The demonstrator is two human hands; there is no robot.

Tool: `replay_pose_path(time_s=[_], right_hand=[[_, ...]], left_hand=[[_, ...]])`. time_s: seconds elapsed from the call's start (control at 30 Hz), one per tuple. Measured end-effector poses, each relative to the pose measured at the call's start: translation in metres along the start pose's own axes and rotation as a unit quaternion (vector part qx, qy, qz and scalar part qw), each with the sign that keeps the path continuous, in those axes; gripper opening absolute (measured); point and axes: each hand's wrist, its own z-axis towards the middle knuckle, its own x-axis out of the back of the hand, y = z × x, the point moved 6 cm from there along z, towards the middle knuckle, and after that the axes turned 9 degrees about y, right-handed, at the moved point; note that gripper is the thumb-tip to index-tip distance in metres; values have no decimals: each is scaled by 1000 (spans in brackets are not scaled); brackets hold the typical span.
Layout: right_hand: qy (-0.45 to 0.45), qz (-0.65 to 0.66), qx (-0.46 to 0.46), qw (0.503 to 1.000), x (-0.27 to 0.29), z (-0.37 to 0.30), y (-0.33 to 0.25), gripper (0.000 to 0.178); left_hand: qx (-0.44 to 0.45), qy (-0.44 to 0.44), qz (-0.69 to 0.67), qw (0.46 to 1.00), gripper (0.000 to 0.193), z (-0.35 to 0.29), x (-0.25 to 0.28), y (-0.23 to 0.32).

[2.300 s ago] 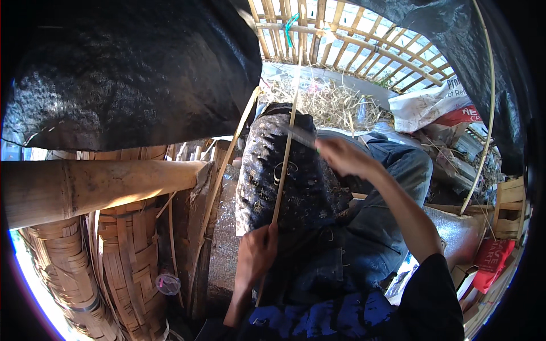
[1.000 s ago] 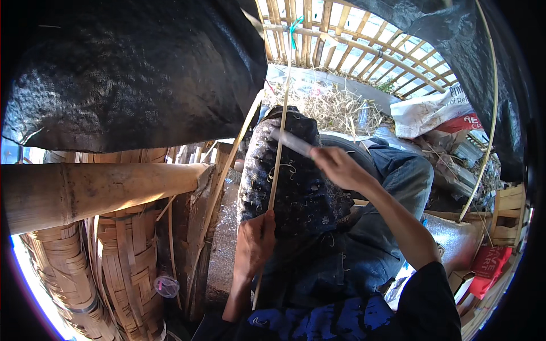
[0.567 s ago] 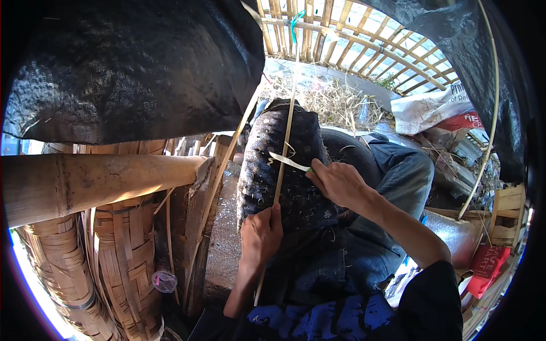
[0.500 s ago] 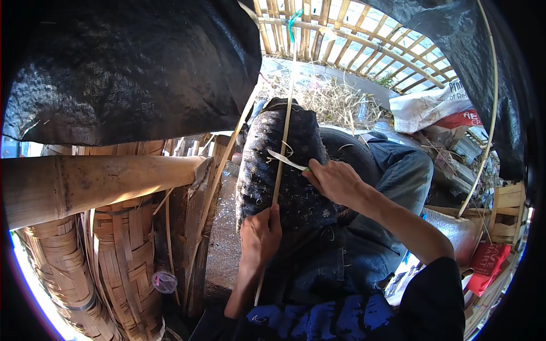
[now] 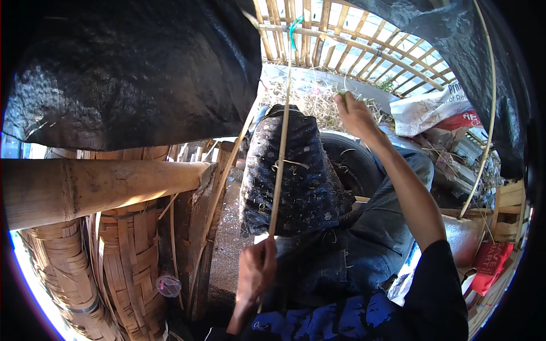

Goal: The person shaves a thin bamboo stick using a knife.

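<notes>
A long, narrow bamboo strip (image 5: 283, 139) runs up from my lap toward the far lattice. My left hand (image 5: 256, 271) is closed round its near part. The strip lies across a dark, worn cloth (image 5: 310, 196) over my leg, speckled with pale shavings. A thin curled shaving (image 5: 294, 164) sits by the strip on the cloth. My right hand (image 5: 357, 115) is raised beyond the cloth, to the right of the strip and apart from it. It grips a knife (image 5: 341, 94); a bit of green handle shows, and the blade is hard to make out against the straw.
Left, a thick bamboo pole (image 5: 102, 184) juts out above woven bamboo baskets (image 5: 128, 256). A black sheet (image 5: 131, 74) hangs over them. Ahead lie straw-like shavings (image 5: 318, 91) before a bamboo lattice (image 5: 364, 37). A white-and-red sack (image 5: 432, 111) and red bag (image 5: 490, 267) are right.
My right hand has moved away from the strip, up and to the right, with the knife. My left hand has drawn down toward me, on the strip.
</notes>
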Motion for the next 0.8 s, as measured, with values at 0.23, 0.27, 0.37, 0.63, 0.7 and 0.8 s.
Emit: replay_pose_path(time_s=[0.23,0.27,0.37,0.63,0.7,0.8], right_hand=[[-209,108,184,954,-15,-92,-11,46],[-291,136,218,922,-17,-114,-36,38],[-293,76,259,917,-44,-113,-11,27],[-37,399,-173,900,-24,-52,66,40],[46,198,24,979,-9,-64,52,38],[169,-53,297,938,-6,-112,18,32]], left_hand=[[11,74,-29,997,44,21,39,19],[2,86,-15,996,44,19,44,17],[-25,46,-18,998,44,31,22,9],[-63,34,47,996,35,31,0,26],[-54,24,77,995,35,31,-8,22],[-85,25,121,989,35,37,-22,20]])
